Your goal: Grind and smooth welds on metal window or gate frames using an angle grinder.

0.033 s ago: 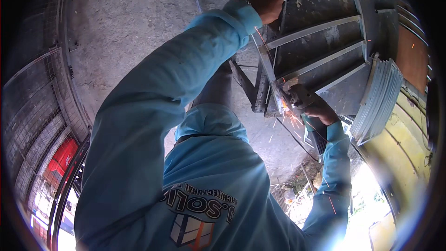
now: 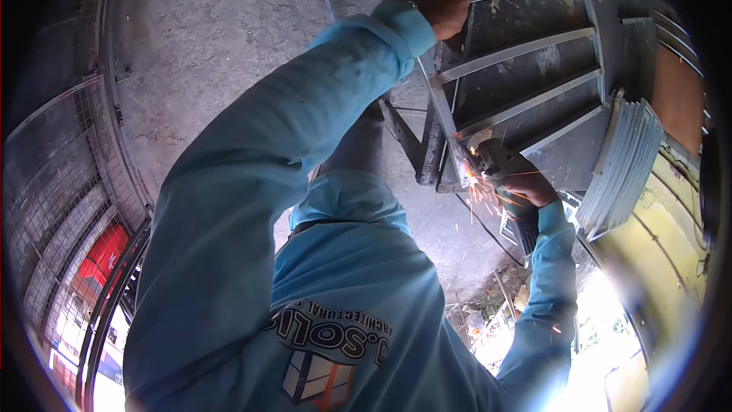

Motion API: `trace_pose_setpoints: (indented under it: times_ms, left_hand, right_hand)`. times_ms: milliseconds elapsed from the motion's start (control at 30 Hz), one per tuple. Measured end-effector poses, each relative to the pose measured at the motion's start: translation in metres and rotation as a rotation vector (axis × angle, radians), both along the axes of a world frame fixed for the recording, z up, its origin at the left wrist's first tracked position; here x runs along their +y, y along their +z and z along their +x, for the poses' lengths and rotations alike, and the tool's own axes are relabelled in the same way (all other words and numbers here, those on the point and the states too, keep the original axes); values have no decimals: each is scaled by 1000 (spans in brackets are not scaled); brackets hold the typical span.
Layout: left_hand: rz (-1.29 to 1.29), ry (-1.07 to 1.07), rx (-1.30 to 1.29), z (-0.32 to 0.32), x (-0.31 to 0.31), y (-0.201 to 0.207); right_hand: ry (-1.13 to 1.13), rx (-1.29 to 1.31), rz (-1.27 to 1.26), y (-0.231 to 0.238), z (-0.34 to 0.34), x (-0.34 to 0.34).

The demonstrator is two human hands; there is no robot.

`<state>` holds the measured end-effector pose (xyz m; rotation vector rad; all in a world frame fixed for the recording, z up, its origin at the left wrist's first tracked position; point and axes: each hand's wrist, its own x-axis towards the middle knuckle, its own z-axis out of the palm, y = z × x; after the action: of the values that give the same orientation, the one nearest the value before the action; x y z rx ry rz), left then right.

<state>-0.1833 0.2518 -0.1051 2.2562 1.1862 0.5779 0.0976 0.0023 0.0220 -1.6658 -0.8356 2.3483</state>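
My right hand [image 2: 531,185] is closed around an angle grinder [image 2: 499,162] with a dark head and a greenish body. Its disc meets the near end of a steel frame [image 2: 439,99], and orange sparks spray off the contact. Farther up the same side bar, my left hand [image 2: 444,11] is closed at the frame's edge; its fingertips are mostly hidden behind the knuckles. Several pale crossbars run from that side bar to the far right side. The grinder's disc is partly lost behind the sparks and its own head.
A dark steel stand [image 2: 408,133] supports the frame. A black cable [image 2: 488,230] hangs below the grinder. Right of it lies a stack of grey corrugated sheets [image 2: 621,168] near a yellow wall [image 2: 675,244]. Mesh panels [image 2: 57,206] line the left, above a rough concrete floor [image 2: 221,38].
The spark spray has changed shape and fans lower beneath the disc. Both hands keep their places on the frame and grinder; the whole view has shifted very slightly.
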Motion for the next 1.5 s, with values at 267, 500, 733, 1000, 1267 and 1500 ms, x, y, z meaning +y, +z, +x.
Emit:
trace_pose_setpoints:
  times_ms: [267, 500, 733, 1000, 1267, 1500]
  left_hand:
    - [679, -352, 458, -4, -5, 16]
    - [392, -201, 398, -3, -18, 40]
    - [519, -331, 473, -6, -17, 46]
    - [543, -327, 524, -5, -20, 44]
    - [-42, -86, 41, 5, -17, 26]
    - [99, -70, 131, -12, -23, 59]
  right_hand:
    - [28, 33, 50, -5, 7, 1]
    - [-47, -59, 5, 3, 3, -18]
    - [-113, -268, 189, 31, -15, -39]
    - [116, -526, 387, 38, -39, -36]
    - [108, -641, 480, 45, -45, -56]
    - [-58, -635, 334, 62, -48, -117]
